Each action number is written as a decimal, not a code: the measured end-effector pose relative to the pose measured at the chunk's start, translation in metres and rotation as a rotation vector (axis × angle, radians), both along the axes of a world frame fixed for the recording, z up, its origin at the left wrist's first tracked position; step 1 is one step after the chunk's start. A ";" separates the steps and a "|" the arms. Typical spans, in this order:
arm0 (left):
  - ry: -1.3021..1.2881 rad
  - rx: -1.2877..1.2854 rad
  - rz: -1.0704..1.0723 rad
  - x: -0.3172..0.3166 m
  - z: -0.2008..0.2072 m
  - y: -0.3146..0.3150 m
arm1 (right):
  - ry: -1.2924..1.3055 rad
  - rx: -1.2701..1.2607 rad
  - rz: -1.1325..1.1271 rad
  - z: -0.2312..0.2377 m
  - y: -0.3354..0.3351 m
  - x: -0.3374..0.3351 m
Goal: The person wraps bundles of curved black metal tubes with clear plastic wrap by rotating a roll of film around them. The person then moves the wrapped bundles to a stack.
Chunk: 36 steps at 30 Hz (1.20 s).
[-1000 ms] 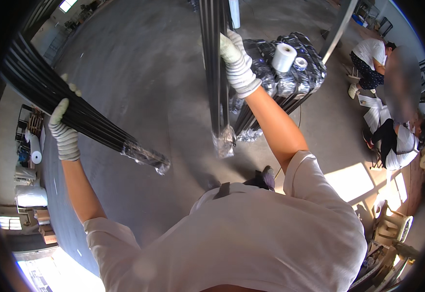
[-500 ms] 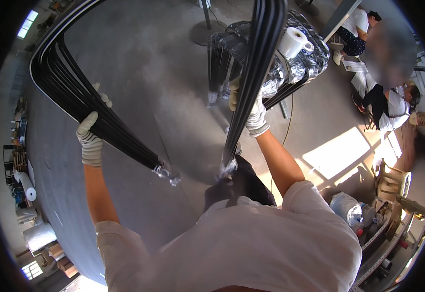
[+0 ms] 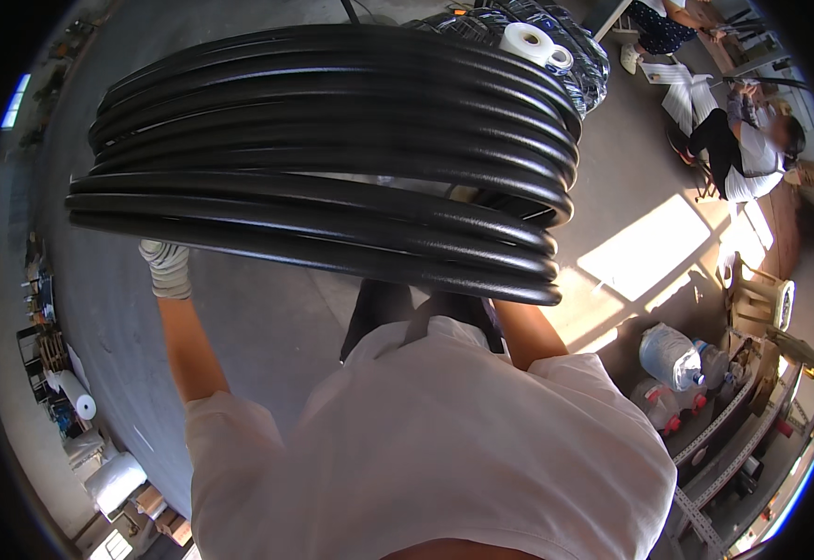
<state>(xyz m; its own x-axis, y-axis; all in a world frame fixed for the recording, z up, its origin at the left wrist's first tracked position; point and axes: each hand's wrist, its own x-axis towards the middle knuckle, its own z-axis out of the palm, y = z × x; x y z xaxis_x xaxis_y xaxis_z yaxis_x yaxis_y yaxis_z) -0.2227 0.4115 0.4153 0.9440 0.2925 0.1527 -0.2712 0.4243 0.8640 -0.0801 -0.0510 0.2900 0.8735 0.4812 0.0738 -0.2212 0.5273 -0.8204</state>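
Black tubes (image 3: pixel 332 131) are spanning the near middle in mid-air, probably handling heavy, stiff and slick, wanting holds at both bent ends. They're covering the right hand and the left hand's (image 3: pixel 168 269) fingers, so I'm unable to tell either grip.

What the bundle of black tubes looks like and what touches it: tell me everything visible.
The bundle is a row of glossy black tubes, apparently metal or plastic. They run side by side across the view, curving at the right end; a gap parts the lowest few from the rest. It is raised before the person's body. The gloved left hand shows under its left end, fingers hidden, contact unseen; the right forearm passes behind.
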 end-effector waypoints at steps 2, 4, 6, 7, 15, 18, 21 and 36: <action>-0.012 -0.021 -0.059 0.021 -0.006 0.009 | -0.007 -0.076 -0.048 -0.001 -0.001 -0.001; -0.018 -0.035 -0.127 0.044 -0.017 0.020 | -0.010 -0.155 -0.114 -0.002 0.004 -0.003; -0.021 -0.042 -0.185 0.065 -0.028 0.028 | -0.014 -0.235 -0.183 -0.003 0.012 -0.002; -0.024 -0.030 -0.213 0.081 -0.033 0.029 | -0.018 -0.273 -0.225 -0.003 0.018 -0.001; 0.292 0.381 -0.422 0.196 -0.092 -0.002 | 0.034 -0.454 -0.635 -0.052 0.059 -0.003; 0.222 0.583 -0.594 0.229 -0.106 -0.010 | 0.007 -0.438 -0.697 -0.044 0.072 -0.005; -0.058 1.493 -0.639 0.257 -0.099 -0.025 | 0.071 -0.750 -0.602 -0.065 0.085 -0.006; -0.169 1.882 -0.511 0.252 -0.133 -0.030 | 0.008 -1.303 -0.309 -0.025 0.086 0.002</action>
